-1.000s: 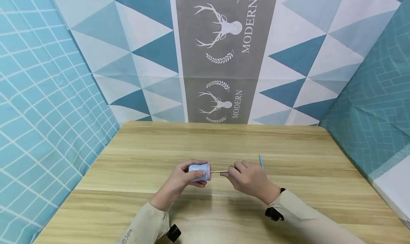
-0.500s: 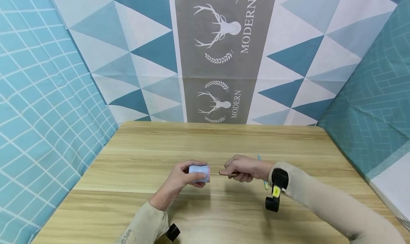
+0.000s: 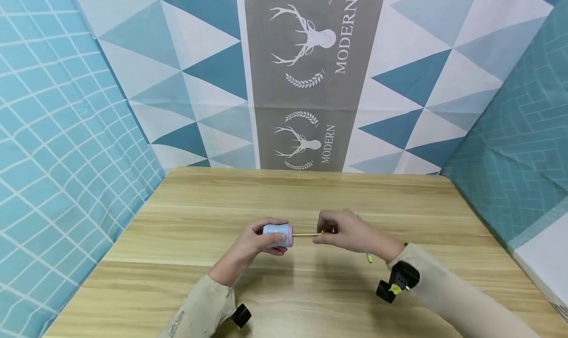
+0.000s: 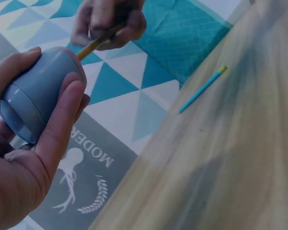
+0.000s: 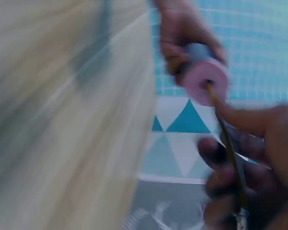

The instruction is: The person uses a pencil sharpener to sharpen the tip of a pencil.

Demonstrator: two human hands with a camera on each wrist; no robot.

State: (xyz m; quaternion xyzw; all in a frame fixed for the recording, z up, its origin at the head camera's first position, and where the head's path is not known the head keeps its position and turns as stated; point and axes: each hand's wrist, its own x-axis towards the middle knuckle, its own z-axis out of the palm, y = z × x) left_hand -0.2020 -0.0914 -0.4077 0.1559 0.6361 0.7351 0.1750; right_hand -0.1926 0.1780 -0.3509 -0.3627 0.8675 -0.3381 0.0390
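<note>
Your left hand point(image 3: 250, 242) grasps the sharpener point(image 3: 277, 228), thumb on the near side and fingers round the far side. The sharpener lies on its side above the middle of the table point(image 3: 213, 195), its blue body toward the left and its pink end facing right. The yellow pencil point(image 3: 303, 235) runs level out of the hole in that pink end, across to your right hand point(image 3: 350, 231). Your right hand grasps it between thumb and curled fingers; the right wrist view is blurred, so you cannot tell how firmly each finger presses.

The blue pencil point(image 4: 203, 90) rests on the table to the right, its green end nearer you; in the head view your right hand and wrist cover its middle. Both your sleeves point(image 3: 457, 288) are beige. Past the table's far edge hangs a backdrop point(image 3: 306, 89) with triangles and deer heads.
</note>
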